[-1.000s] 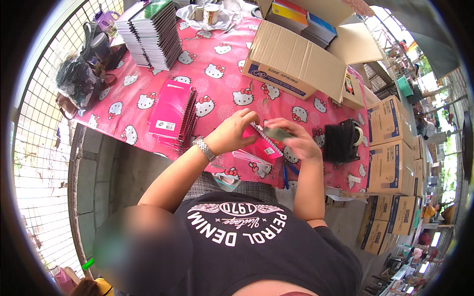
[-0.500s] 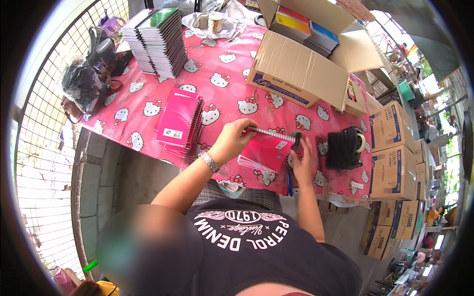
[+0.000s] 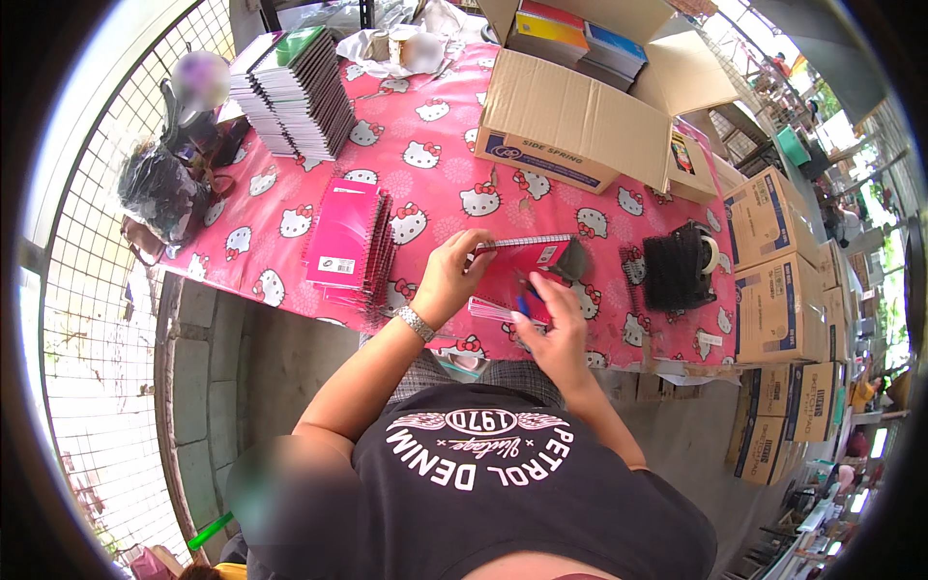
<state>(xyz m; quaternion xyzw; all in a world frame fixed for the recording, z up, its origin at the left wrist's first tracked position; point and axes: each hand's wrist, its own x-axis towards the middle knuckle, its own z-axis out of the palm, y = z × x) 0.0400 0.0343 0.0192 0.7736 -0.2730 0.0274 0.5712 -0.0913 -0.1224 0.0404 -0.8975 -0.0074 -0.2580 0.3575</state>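
My left hand (image 3: 454, 275) is closed on the left end of a pink spiral notebook (image 3: 527, 253), whose coil edge runs along the far side. My right hand (image 3: 559, 327) grips a small blue-handled tool (image 3: 525, 302), which looks like pliers, over the notebook's cover. Its jaws are too small to make out clearly. At the right end of the coil is a blurred dark grey piece (image 3: 573, 259). More pink notebooks (image 3: 488, 309) lie under the held one, pages fanned toward me. Left of my left hand stands a stack of pink spiral notebooks (image 3: 340, 237).
A black mesh of coils (image 3: 674, 269) sits at the right with a tape roll (image 3: 710, 254). Behind stands an open carton (image 3: 570, 111) of notebooks. A tall notebook stack (image 3: 295, 97) and a black plastic bag (image 3: 162, 193) are at the far left. Closed cartons (image 3: 773, 304) stand beyond the table's right edge.
My right hand has left the coil's right end and picked up the blue-handled tool from the table's near edge, bringing it over the notebook. My left hand keeps its hold.
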